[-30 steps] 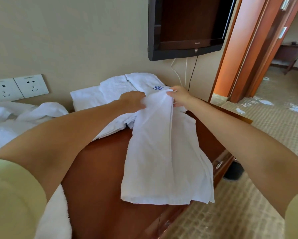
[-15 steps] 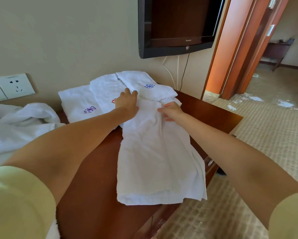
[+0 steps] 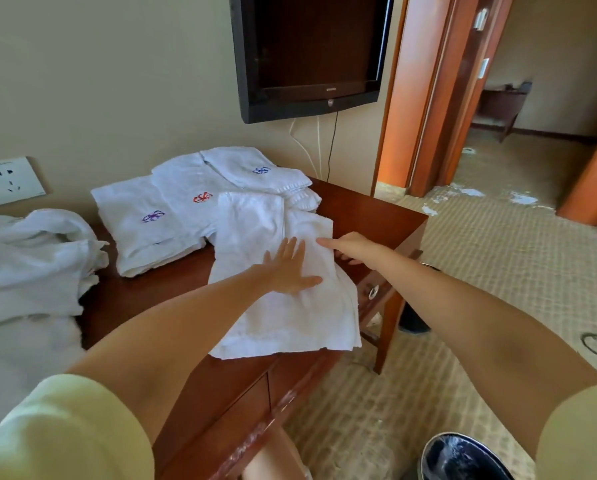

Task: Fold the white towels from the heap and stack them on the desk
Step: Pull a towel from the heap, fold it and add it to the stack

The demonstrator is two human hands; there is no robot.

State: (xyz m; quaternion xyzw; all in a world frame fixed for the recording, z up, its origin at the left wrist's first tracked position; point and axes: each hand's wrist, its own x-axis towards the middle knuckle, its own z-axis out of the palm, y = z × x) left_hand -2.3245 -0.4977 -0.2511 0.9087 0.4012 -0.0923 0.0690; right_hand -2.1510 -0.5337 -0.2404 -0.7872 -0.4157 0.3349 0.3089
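**Pressing down on a white towel [image 3: 283,317] at the desk [image 3: 369,216]**

Left hand [image 3: 292,268] lies flat and wide, fingers spread, palm down on the middle of the white towel. Right hand [image 3: 354,249] sits at the towel's right edge, just beside the left; one digit lies straight on top of the cloth and the others curl below it; whether they pinch the cloth I cannot tell. Both forearms are bare, with pale yellow sleeves [image 3: 65,431] at the near corners of the view.

The white towel lies as a long strip on the brown wooden desk; its near end reaches the front edge; its far end overlaps the folded towels [image 3: 134,237]. These lie in an overlapping row against the wall, each marked: a purple emblem [image 3: 153,216] on the left, a red emblem [image 3: 202,197] in the middle, a blue emblem [image 3: 261,170] on the right. At the desk's left end the heap [image 3: 30,268] of loose white towels lies rumpled, near the folded ones but apart from them.

A round drawer knob [image 3: 373,291] shows on the desk front, below the right hand. On the wall a socket plate [image 3: 10,181] sits above the heap; a dark television [image 3: 311,53] hangs above the folded towels, with cables [image 3: 330,143] dropping behind the desk. To the right stands an orange-brown door frame [image 3: 411,98]; patterned carpet [image 3: 498,271] covers the floor; a dark shoe [image 3: 463,459] shows at the bottom edge.
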